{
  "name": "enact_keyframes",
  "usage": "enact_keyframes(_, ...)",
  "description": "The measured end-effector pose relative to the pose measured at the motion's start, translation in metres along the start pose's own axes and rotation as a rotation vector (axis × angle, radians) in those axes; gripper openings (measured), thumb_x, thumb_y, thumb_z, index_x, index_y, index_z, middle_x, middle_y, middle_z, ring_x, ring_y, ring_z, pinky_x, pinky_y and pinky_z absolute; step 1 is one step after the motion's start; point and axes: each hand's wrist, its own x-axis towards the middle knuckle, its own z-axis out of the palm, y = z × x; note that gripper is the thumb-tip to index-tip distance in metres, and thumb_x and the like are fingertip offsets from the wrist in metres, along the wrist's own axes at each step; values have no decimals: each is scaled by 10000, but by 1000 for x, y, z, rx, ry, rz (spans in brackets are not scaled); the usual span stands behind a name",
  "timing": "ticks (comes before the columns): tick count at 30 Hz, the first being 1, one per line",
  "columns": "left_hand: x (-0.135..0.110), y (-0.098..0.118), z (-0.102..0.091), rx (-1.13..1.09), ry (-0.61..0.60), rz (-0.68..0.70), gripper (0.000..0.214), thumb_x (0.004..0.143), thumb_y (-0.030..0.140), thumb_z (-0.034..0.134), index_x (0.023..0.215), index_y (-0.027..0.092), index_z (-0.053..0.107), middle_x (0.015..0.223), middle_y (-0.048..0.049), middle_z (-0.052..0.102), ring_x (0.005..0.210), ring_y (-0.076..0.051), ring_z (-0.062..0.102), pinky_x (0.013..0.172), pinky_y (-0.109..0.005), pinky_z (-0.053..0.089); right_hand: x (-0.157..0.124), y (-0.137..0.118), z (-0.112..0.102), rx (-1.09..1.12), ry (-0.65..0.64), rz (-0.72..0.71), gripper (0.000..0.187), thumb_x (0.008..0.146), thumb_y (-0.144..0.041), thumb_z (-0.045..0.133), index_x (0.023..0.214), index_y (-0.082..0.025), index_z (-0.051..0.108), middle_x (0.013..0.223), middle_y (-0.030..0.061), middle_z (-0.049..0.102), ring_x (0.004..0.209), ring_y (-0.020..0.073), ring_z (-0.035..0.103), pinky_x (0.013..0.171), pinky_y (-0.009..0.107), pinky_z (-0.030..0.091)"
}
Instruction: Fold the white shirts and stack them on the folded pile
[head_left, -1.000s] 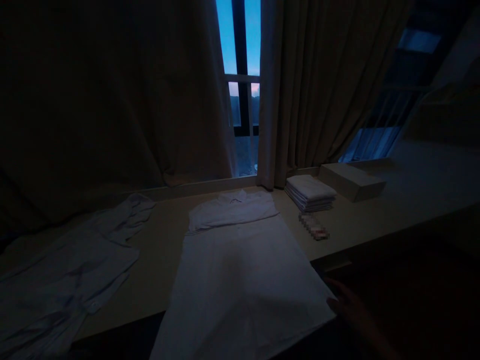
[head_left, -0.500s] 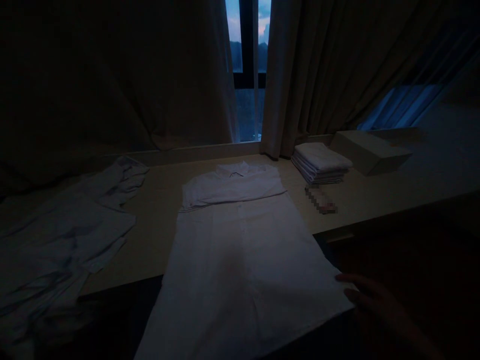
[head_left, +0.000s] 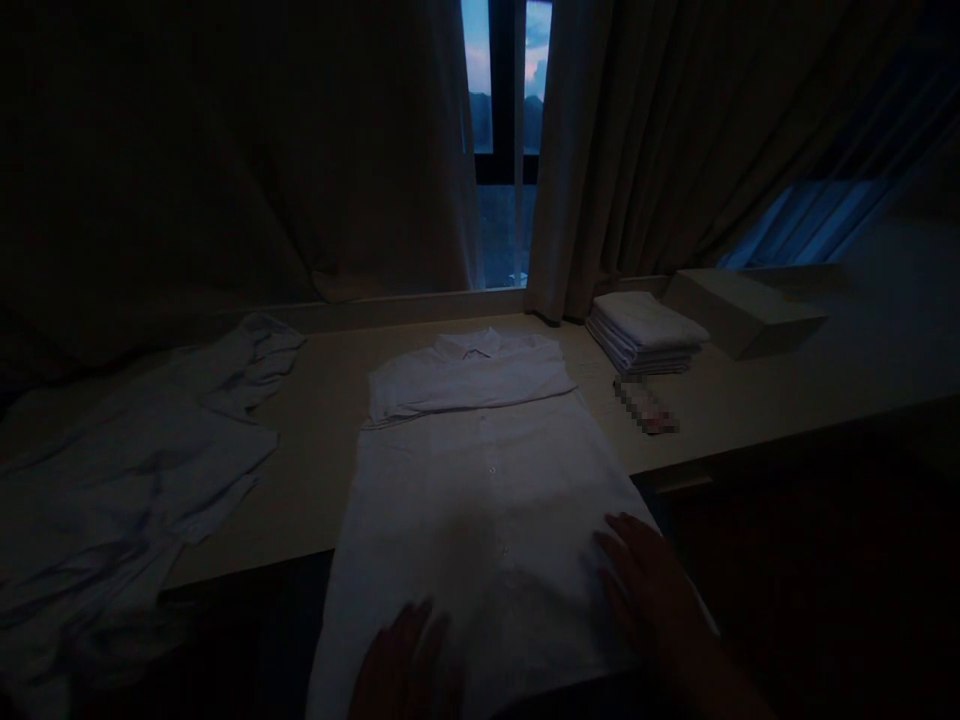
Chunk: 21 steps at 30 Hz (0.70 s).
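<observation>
White shirt (head_left: 435, 490) on the table (head_left: 311, 470), overhanging toward six o'clock, long axis six to twelve. Hem (head_left: 562, 675) murky at six; left hand (head_left: 405, 665) at seven, cut off below; right hand (head_left: 652, 580) at five; both ungripping, fingers (head_left: 636, 532) spread, contact unclear. Collar (head_left: 471, 345) pointing to twelve.

Shirt: A pale, button-front shirt (head_left: 442, 480) is seen spread flat from mid-frame to the lower edge, its white dulled by dim light.
Collar: A turned-down collar (head_left: 471, 345) is set at the frame's centre, pointed toward the lower edge.
Chest: A folded band of cloth (head_left: 480, 390) is laid across just below.
Front: Small buttons (head_left: 492, 470) are lined down the middle; dark shadow is cast at lower centre.
</observation>
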Motion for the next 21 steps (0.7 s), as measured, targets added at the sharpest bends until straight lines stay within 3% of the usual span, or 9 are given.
enact_keyframes(3,82,34,26,51,-116,10,609,872,360,499,1444,213,351,1499,-101,397,1405,-302,306,1118,-545,297,62,-39,25,-1,-87,-152,492,947,-278,429,1436,-232,402,1519,55,348,1423,285,226,1142,533,228)
enact_keyframes(5,123,39,45,62,-201,10,580,908,364,433,1458,207,337,1543,-91,317,1430,-302,251,1124,-550,277,95,-49,46,3,-145,-152,518,971,-345,397,1470,-215,344,1549,61,282,1437,300,177,1145,550,198)
enact_keyframes(7,144,32,62,65,-273,4,557,923,404,401,1451,232,362,1544,-82,315,1423,-313,263,1114,-566,277,113,-50,67,-1,-203,-151,547,984,-414,364,1488,-211,304,1557,73,252,1438,314,167,1136,568,191)
enact_keyframes(12,139,13,86,59,-312,21,583,924,470,379,1472,280,317,1558,-54,285,1433,-312,235,1122,-562,252,105,-40,97,-18,-222,-171,591,979,-490,354,1511,-266,228,1578,49,169,1448,312,116,1138,581,145)
enact_keyframes(18,134,18,80,14,-342,-1,591,937,443,358,1496,295,238,1582,-39,213,1457,-290,161,1145,-549,200,83,-17,83,-39,-218,-131,556,985,-444,364,1508,-333,211,1584,10,155,1454,293,89,1140,582,111)
enact_keyframes(21,141,7,75,-65,-439,-12,588,943,483,314,1491,278,258,1567,-56,258,1444,-281,213,1134,-532,238,83,8,75,-53,-269,-69,542,983,-481,346,1495,-324,265,1572,32,207,1445,311,140,1126,593,139)
